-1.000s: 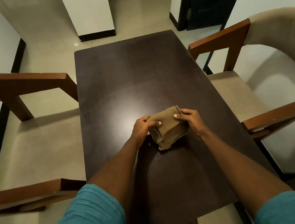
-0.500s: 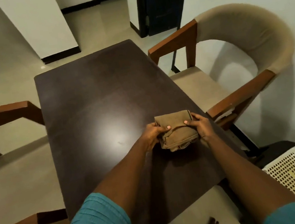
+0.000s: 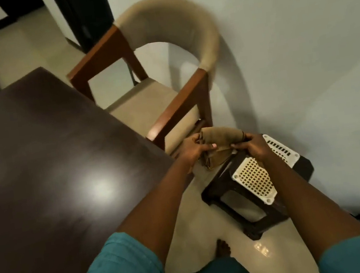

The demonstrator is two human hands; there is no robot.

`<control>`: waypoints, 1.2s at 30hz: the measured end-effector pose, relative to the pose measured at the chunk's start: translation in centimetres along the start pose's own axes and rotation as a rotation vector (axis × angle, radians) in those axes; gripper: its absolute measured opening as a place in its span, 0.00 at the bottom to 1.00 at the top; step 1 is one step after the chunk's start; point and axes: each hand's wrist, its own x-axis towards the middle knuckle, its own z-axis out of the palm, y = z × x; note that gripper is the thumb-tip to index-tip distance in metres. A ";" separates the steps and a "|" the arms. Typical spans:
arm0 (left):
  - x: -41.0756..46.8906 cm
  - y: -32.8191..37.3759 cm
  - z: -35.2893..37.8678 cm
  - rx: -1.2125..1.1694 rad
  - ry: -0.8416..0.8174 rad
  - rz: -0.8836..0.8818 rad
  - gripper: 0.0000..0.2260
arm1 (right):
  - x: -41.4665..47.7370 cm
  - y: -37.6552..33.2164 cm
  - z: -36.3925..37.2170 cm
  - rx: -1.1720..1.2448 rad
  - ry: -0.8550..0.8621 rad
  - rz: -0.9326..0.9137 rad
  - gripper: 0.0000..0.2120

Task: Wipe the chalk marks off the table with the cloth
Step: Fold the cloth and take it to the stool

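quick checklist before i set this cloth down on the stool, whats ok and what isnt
1. Cloth held: ok, the left hand and right hand each grip an end.
2. Cloth folded: ok, it is a folded bundle, with a loose part hanging below the left hand.
3. Cloth clear of the table: ok, it is past the table's right edge, over the floor.
4. Stool top free: cannot tell, the right hand and forearm hide part of it.
5. Chalk marks gone: cannot tell, the visible dark tabletop shows only glare, and part is out of frame.
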 end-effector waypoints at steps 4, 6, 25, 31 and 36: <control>2.5 -0.7 8.1 0.200 -0.049 0.085 0.18 | 0.9 2.1 -7.3 0.160 0.086 0.142 0.12; 3.9 -1.9 11.0 0.259 -0.046 0.081 0.17 | 1.4 3.3 -9.3 0.482 0.085 0.251 0.11; 15.6 -18.9 21.2 1.171 -0.451 0.344 0.20 | 15.3 22.4 -15.1 0.257 0.215 0.311 0.26; 15.8 -22.9 21.8 1.439 -0.406 0.275 0.25 | 13.9 24.8 -13.0 -0.619 0.245 0.200 0.28; 15.6 -22.7 21.5 1.690 -0.447 0.095 0.30 | 12.5 26.5 -10.4 -1.086 -0.051 0.118 0.37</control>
